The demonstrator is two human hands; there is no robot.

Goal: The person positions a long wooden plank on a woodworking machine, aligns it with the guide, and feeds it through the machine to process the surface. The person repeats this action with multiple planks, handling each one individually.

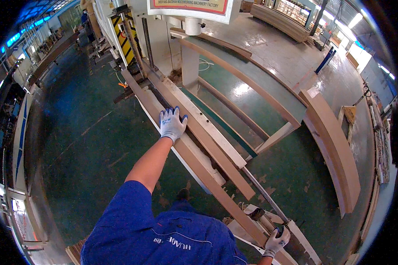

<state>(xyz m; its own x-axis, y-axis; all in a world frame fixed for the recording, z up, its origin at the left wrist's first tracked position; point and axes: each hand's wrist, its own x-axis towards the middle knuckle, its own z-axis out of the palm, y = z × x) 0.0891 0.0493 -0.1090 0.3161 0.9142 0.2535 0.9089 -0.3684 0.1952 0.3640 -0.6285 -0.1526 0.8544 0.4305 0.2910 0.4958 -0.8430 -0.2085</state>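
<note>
My left hand (173, 125), in a white glove with blue fingertips, lies flat with its fingers spread across the inner edges of two long brown wood strips. The longer near strip (201, 170) runs diagonally along a white machine bed toward my right side. Beside it, across a narrow gap, lies the shorter far strip (225, 164). At the lower right my right hand (276, 242), gloved alike, curls its fingers beside the near strip's end. Something dark shows between thumb and fingers; whether it is a knob or the glove's coating is unclear.
The white machine column (157, 42) with yellow-black striping stands ahead. A metal rod (265, 192) runs along the bed's right end. Farther right are a low frame table (252, 90) and a stack of brown boards (334, 150). A pallet jack (349, 114) stands beyond.
</note>
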